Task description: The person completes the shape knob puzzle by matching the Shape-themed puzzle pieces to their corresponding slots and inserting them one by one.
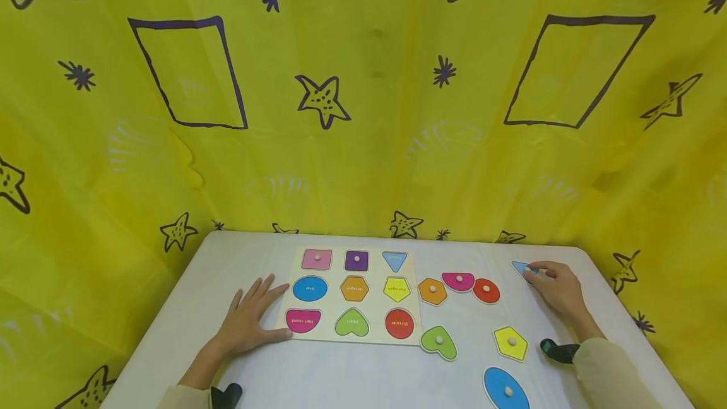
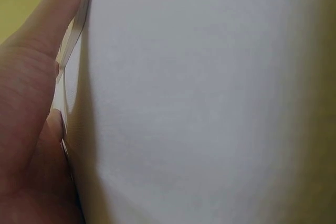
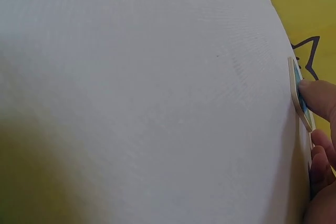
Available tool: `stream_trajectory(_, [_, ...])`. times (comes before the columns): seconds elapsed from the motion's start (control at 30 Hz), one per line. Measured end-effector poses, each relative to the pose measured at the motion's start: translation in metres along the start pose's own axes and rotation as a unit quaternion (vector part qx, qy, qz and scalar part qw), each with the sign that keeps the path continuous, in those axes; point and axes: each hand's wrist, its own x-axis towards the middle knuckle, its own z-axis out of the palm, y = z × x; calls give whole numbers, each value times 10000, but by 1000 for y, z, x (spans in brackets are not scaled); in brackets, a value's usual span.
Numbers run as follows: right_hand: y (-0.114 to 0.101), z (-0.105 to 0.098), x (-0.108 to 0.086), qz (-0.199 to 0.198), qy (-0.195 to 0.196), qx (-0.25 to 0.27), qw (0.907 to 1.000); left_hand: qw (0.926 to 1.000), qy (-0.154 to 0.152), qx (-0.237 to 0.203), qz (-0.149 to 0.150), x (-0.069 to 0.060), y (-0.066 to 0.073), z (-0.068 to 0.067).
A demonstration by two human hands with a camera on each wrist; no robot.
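My left hand [image 1: 247,320] lies with straight, spread fingers at the left edge of a shape puzzle board [image 1: 376,328]. Its thumb touches the board's near left corner; the left wrist view shows the thumb [image 2: 31,77] close up along the board's edge. At the far right of the table, my right hand [image 1: 559,289] pinches a light blue triangle piece [image 1: 519,266] by its knob. From the right wrist, the triangle piece [image 3: 294,87] appears edge-on, slightly tilted, under the thumb. Whether it touches the table is hard to tell. Pink rectangle [image 1: 309,264] and purple square [image 1: 350,264] pieces sit in the board.
Right of the board lie an orange hexagon [image 1: 433,298], a magenta half round [image 1: 454,281], a red circle [image 1: 486,297], a green heart [image 1: 445,349], a yellow pentagon [image 1: 511,351] and a blue oval [image 1: 500,384]. A yellow patterned curtain [image 1: 363,175] surrounds the white table [image 1: 363,377].
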Motion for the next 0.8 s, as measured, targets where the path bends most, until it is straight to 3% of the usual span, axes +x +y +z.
stream_trajectory(0.43, [0,2,1,-8,201,26,9998,9997,212,-17,133,0,0,2])
stream_trajectory(0.8, [-1,7,0,45,355,1,9994,9998,152,-77,80,2,-5,5])
